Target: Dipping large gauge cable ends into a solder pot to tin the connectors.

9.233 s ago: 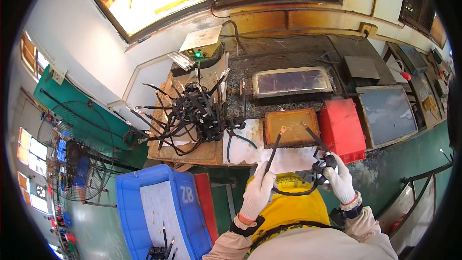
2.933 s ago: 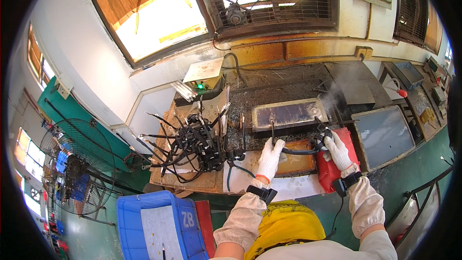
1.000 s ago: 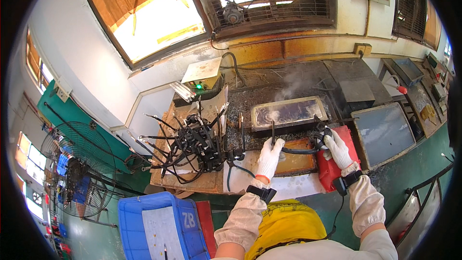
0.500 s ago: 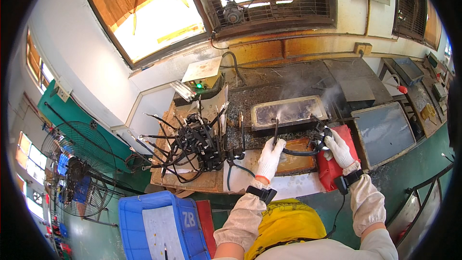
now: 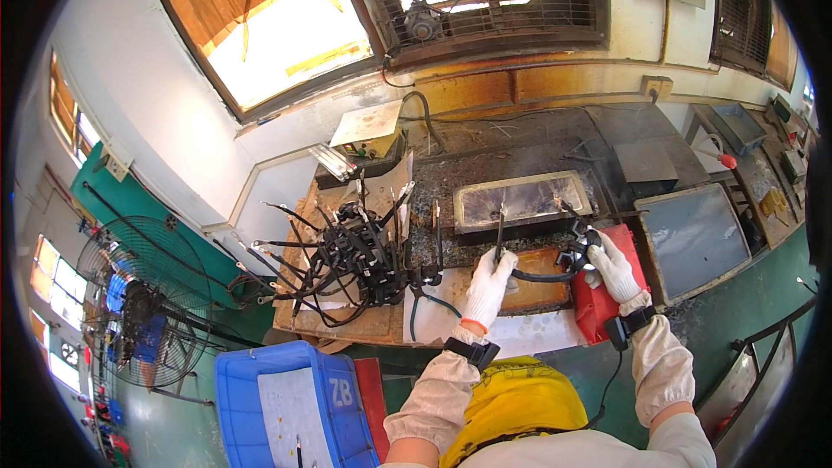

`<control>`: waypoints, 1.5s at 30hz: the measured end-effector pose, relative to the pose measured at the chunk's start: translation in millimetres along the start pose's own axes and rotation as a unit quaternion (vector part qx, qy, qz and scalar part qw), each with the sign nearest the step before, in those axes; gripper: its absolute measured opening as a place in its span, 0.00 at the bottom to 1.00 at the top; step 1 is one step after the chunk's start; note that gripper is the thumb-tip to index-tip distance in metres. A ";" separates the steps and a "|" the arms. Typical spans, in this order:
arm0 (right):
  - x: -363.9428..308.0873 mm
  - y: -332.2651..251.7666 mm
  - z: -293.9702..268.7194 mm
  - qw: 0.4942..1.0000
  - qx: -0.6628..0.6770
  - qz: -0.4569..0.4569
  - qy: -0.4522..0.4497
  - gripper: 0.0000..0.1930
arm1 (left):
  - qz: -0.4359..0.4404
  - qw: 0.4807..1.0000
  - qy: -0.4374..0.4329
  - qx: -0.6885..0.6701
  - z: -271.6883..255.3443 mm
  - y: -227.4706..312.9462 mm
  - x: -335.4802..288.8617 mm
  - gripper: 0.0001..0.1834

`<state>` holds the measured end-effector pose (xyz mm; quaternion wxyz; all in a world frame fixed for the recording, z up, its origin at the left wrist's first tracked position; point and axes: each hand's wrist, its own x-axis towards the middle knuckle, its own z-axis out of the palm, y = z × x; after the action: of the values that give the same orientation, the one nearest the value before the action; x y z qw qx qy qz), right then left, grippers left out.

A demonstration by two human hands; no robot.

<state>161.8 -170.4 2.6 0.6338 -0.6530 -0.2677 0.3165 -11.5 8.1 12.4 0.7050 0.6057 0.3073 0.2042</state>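
My left hand [image 5: 490, 286], in a white glove, is closed around one end of a thick black cable [image 5: 539, 276]. That end points up, its bare metallic tip over the near edge of a rectangular metal-rimmed pot [image 5: 485, 224]. The cable curves across to my right hand [image 5: 614, 270], also gloved. Its fingers are closed on a black clamp-like fitting [image 5: 572, 255] on the cable; the exact grip is partly hidden. Another metallic tip beside the fitting reaches over the pot's right part. Below the cable lies a shallow tray of amber material [image 5: 530, 296].
A heap of black cables with metal ends [image 5: 355, 251] covers the bench's left side. A red box [image 5: 593, 319] stands under my right hand. Further right is a grey-surfaced tray [image 5: 698, 238]. A blue bin [image 5: 334, 403] and a caged fan [image 5: 143, 312] stand to the left.
The smoke above the pot has thinned. A green light on the box at the back no longer shows lit. Both hands and the cable have barely moved.
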 end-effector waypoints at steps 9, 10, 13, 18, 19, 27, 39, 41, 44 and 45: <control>-0.2 2.0 -1.5 1.000 0.004 -0.005 0.000 0.23 | 0.009 1.000 0.009 -0.006 1.6 -3.8 -1.7 0.26; -0.8 1.7 -1.4 1.000 0.003 -0.005 -0.002 0.23 | 0.017 1.000 0.008 0.003 1.5 -4.5 -1.6 0.26; -1.0 2.4 -2.7 1.000 0.011 -0.002 0.004 0.23 | 0.019 1.000 0.008 0.013 4.5 3.7 -6.7 0.26; -0.3 6.0 -4.3 0.999 0.030 -0.009 0.008 0.24 | 0.023 1.000 0.013 0.006 7.1 8.1 -10.9 0.26; -1.0 5.5 -4.7 0.999 0.031 -0.009 0.008 0.24 | 0.020 1.000 0.012 0.002 8.0 8.7 -11.2 0.27; -1.2 6.6 -4.6 0.998 0.053 -0.013 0.015 0.25 | 0.024 0.999 0.022 -0.006 10.2 8.5 -14.0 0.26; 3.6 18.7 -6.2 0.992 0.112 -0.054 0.037 0.21 | 0.072 0.997 0.014 -0.009 19.1 6.0 -12.8 0.28; 5.8 20.8 -5.9 0.986 0.151 -0.056 0.042 0.21 | 0.090 0.995 0.031 -0.012 20.2 2.3 -8.8 0.29; 6.0 22.9 -6.8 0.974 0.214 -0.064 0.044 0.21 | 0.091 0.995 0.032 0.028 22.0 4.6 -10.0 0.29; 5.5 22.6 -6.8 0.968 0.240 -0.069 0.040 0.21 | 0.092 0.995 0.030 0.028 22.6 -0.2 -7.9 0.29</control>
<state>169.3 -171.9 -20.4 0.8024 -0.4738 -0.2032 0.3007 -1.9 -13.6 15.4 0.6564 0.6446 0.2768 0.2775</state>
